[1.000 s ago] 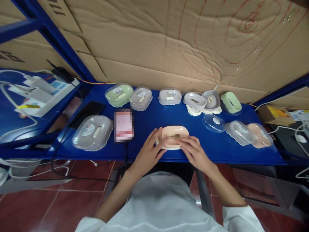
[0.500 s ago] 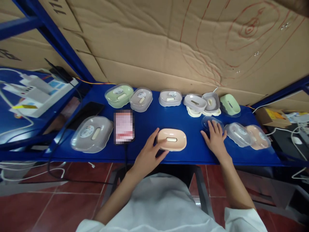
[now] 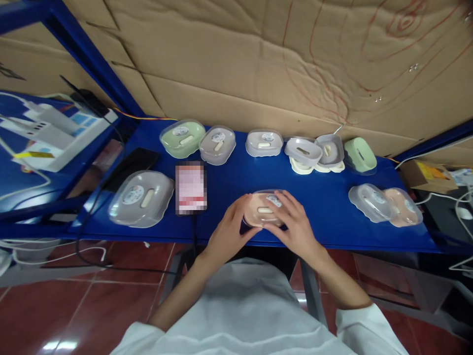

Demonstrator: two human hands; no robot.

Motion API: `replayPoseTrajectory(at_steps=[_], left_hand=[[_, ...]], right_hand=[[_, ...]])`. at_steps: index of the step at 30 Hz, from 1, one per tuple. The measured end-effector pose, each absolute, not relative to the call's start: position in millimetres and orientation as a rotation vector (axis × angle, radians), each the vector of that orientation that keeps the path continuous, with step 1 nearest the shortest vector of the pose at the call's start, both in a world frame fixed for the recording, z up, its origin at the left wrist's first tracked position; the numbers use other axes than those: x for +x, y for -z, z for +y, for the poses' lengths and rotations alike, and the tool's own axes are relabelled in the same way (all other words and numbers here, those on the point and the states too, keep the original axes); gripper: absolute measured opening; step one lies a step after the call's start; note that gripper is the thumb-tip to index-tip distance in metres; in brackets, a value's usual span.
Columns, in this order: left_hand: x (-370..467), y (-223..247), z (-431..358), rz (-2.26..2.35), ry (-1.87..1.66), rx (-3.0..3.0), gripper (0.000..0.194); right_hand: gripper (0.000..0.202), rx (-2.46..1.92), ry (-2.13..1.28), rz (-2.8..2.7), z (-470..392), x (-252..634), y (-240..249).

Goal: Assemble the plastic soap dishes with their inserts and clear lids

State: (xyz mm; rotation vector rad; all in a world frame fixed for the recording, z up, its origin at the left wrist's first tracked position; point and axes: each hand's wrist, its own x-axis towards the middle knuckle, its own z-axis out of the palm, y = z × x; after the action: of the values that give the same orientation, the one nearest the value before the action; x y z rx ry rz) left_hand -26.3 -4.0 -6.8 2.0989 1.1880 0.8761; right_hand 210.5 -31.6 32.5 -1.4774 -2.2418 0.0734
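Two-handed, with parted fingers (image 3: 238,206) curled round its ends, clasps the oval peach box (image 3: 254,215), pale bar (image 3: 264,210) inset, under clear domed lid (image 3: 272,199).

- Even, moderate light, faint shadows
- White glare on the floor (image 3: 118,308), lower left
- Wide-angle bending towards the edges
- Coarse pixels mask the pink panel (image 3: 191,187)

Your forearms (image 3: 182,294) reach forward, bare below the elbows, and angle inward until your hands sit close together. Your left hand (image 3: 229,227) curves in a cupping grip; your right hand (image 3: 295,224) mirrors it, its fingers (image 3: 293,203) bent and slightly spread. Both thumbs (image 3: 252,232) point inward (their tips nearly meet).
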Motion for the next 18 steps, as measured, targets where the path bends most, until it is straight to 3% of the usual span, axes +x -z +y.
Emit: replayPoseTrajectory(at_steps=[12, 18], left_hand=[[-29, 8, -2, 1.144, -0.828, 2.120, 0.088], [-29, 7, -5, 1.142, -0.814, 2.155, 0.089]], right_hand=[[0.080, -1.650, 0.272, -2.322, -57, 181, -17], [0.084, -1.534, 0.254, -2.285, -66, 192, -11]])
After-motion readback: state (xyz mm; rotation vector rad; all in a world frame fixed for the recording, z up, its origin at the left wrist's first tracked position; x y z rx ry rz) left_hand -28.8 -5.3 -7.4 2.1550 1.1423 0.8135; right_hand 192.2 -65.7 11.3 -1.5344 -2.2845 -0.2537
